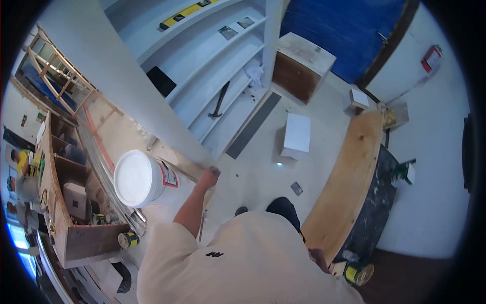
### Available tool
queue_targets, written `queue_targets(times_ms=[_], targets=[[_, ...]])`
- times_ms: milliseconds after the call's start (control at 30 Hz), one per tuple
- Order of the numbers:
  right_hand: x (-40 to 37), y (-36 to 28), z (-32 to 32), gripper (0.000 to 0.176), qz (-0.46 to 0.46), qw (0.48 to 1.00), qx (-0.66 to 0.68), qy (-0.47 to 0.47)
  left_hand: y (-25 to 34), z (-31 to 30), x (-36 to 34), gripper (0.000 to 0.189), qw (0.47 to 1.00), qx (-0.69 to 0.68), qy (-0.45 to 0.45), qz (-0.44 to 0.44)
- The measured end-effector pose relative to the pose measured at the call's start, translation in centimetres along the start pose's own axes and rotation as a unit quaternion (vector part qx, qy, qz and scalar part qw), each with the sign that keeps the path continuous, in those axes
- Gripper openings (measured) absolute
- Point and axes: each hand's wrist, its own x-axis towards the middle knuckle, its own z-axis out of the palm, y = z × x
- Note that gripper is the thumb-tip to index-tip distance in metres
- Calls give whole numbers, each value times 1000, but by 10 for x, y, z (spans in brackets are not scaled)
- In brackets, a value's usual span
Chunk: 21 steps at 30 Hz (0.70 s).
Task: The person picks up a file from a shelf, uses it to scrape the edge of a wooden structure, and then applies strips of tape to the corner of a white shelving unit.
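Observation:
My left hand [209, 178] is closed in a fist at the lower end of the white shelf unit's side panel [167, 116], beside a white lidded bucket [135, 178]; what it holds, if anything, is hidden. Low on the right, my right hand [319, 259] hangs at my side by the end of a long wooden board [344, 182]; its fingers are too dark to make out. Near it stands a yellow-and-green can [359, 273].
The shelves hold a yellow level [187, 14], a hammer [219, 101] and a black flat item [161, 81]. A white box [296, 136] and a brown cabinet [298, 68] stand ahead. People [23, 185] are far left behind a wooden counter [96, 243].

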Motion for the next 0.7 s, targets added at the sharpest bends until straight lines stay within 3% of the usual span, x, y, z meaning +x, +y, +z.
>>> queue_targets(times_ms=[100, 200, 267, 300, 333, 400, 433, 467, 500, 533, 567, 600, 633, 667, 700], targets=[[29, -40, -19, 31, -26, 998, 50, -24, 36, -10, 77, 28, 1000, -4, -6, -2], [79, -91, -57, 25, -62, 990, 112, -58, 61, 9, 119, 25, 996, 75, 20, 54], [126, -127, -94, 21, -103, 979, 154, -79, 77, 30, 127, 24, 998, 27, -49, 1], [146, -147, -113, 19, -131, 978, 147, -70, 51, 60, 131, 22, 983, 110, -89, 117], [157, -178, -136, 20, -200, 978, 58, -9, 31, 82, 147, 21, 946, 190, -123, 232], [181, -250, -187, 24, -310, 933, -124, 138, 139, 53, 140, 20, 970, 51, -236, 24], [186, -291, -209, 27, -353, 888, -212, 207, 145, 52, 162, 21, 973, 67, -207, 72], [141, -341, -228, 20, -382, 807, -327, 309, 140, 58, 180, 21, 971, 77, -193, 119], [133, -365, -249, 19, -408, 765, -364, 340, 130, 71, 181, 22, 963, 79, -200, 164], [124, -391, -269, 27, -400, 791, -296, 355, 110, 70, 206, 23, 918, 178, -180, 306], [125, -411, -283, 38, -359, 842, -181, 361, 151, 47, 218, 23, 965, 125, -161, 166], [120, -433, -298, 46, -338, 856, -150, 362, 204, 6, 231, 22, 973, 80, -186, 109], [113, -451, -309, 40, -338, 850, -155, 374, 198, -12, 251, 22, 974, 79, -109, 184], [89, -472, -307, 34, -334, 882, 10, 332, 255, -51, 257, 22, 995, 9, -69, 73], [74, -488, -302, 32, -334, 882, 57, 327, 250, -74, 281, 26, 995, -22, -15, 96]])
